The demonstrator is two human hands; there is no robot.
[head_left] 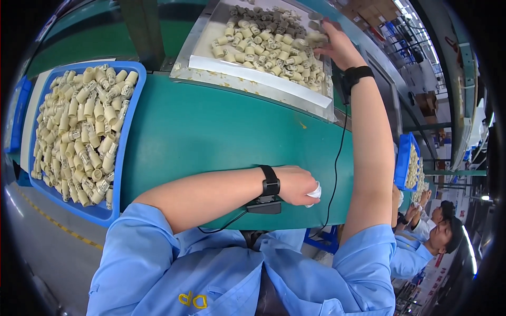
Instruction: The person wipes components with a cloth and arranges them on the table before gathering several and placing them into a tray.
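Observation:
My left hand (298, 185) is closed in a fist over the green table, with a crumpled white cloth or tissue (315, 193) sticking out of it. At the far right corner of the pale tray (253, 79), my right hand (340, 45) reaches in with thumb and fingers apart. Small, partly blurred cylinders lie right by its fingertips; whether it touches them I cannot make out. The tray bears many cream-coloured short hollow cylinders (279, 50), with greyer cylinders (269, 20) heaped toward its far side. A white strip (258, 77) runs along the tray's near edge.
On the left stands a blue bin (126, 131) heaped with cream cylinders (79, 126) bearing dark print. A black cable (337, 158) runs from my right wristband across the green table (221, 126). Another blue bin (405, 158) and co-workers (421, 247) are at the right.

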